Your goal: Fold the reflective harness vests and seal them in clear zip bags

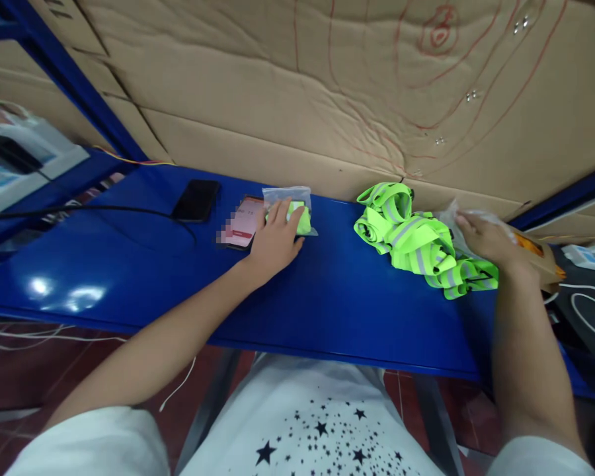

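My left hand (276, 241) lies flat with its fingers stretched over a clear zip bag (287, 193) that has a folded neon-green piece (303, 221) inside. Just left of it a phone with a lit pink screen (242, 225) rests on the blue table, partly blurred out. At the right, my right hand (490, 239) has its fingers closed on thin clear plastic bags (449, 215); the fingertips are partly hidden. Beside that hand is a heaped pile of neon-green reflective straps (416, 241) with grey stripes and black buckles.
A dark phone (197, 200) and a black cable (104, 208) are on the left of the blue table (322, 304). Cardboard (258, 112) walls the back. A brown box (540, 261) with orange contents stands beyond my right wrist, near white cables (588, 311).
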A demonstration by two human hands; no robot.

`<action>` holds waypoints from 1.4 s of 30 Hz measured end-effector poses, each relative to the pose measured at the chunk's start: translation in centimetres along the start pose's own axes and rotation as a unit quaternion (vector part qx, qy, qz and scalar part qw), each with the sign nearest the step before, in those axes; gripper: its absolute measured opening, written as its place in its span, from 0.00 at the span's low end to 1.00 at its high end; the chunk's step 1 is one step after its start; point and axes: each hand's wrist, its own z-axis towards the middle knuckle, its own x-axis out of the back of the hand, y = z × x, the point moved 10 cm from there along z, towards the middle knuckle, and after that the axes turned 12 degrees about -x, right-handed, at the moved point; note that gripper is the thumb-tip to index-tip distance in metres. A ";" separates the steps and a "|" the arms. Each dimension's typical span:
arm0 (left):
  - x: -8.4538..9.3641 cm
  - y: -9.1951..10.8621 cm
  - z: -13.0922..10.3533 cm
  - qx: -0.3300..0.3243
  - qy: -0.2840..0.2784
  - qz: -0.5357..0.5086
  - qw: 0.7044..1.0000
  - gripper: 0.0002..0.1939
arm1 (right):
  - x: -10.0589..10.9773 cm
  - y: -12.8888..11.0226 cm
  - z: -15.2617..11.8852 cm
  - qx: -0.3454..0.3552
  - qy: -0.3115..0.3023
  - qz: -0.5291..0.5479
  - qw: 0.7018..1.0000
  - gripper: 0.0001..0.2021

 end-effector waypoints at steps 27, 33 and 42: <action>-5.1 7.3 -2.7 0.163 -0.058 -0.805 0.568 0.21 | 2.1 -19.1 -21.6 0.465 0.141 0.295 0.823 0.02; -4.8 9.2 -3.1 0.066 -0.128 -0.742 0.655 0.20 | -0.8 -19.9 -20.8 0.396 -0.036 0.297 0.868 0.18; -4.6 9.6 -3.3 0.051 -0.142 -0.705 0.692 0.21 | -3.0 -20.4 -20.7 0.351 -0.245 0.351 0.833 0.13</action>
